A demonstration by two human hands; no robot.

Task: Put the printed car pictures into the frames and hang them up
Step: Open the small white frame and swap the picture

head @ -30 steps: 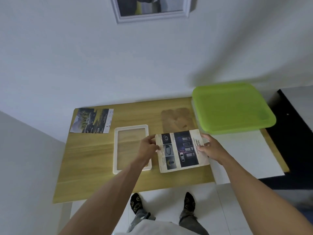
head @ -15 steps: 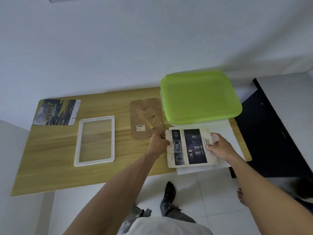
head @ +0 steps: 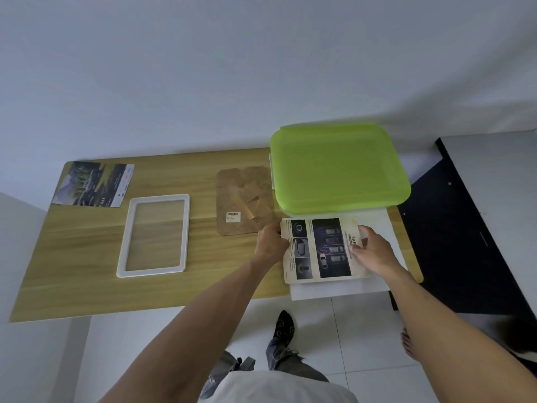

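Note:
A printed car picture (head: 322,248) with dark panels lies at the right end of the wooden table (head: 87,274), over a white sheet (head: 383,228). My left hand (head: 271,242) pinches its left edge. My right hand (head: 373,251) holds its right edge, thumb on top. A white frame (head: 123,245) with a clear pane lies flat to the left. Between frame and picture sits the brown backing board (head: 247,199) with a barcode label. A second car picture (head: 93,184) lies at the far left corner.
A lime-green plastic lid (head: 337,167) covers a box at the table's back right. A dark cabinet (head: 465,234) stands right of the table. The white wall rises behind. My feet stand on white floor tiles below the front edge.
Both hands carried the picture to the right, away from the white frame, and it now lies over the white sheet. The view has swung right and down, so the hung frame has left view.

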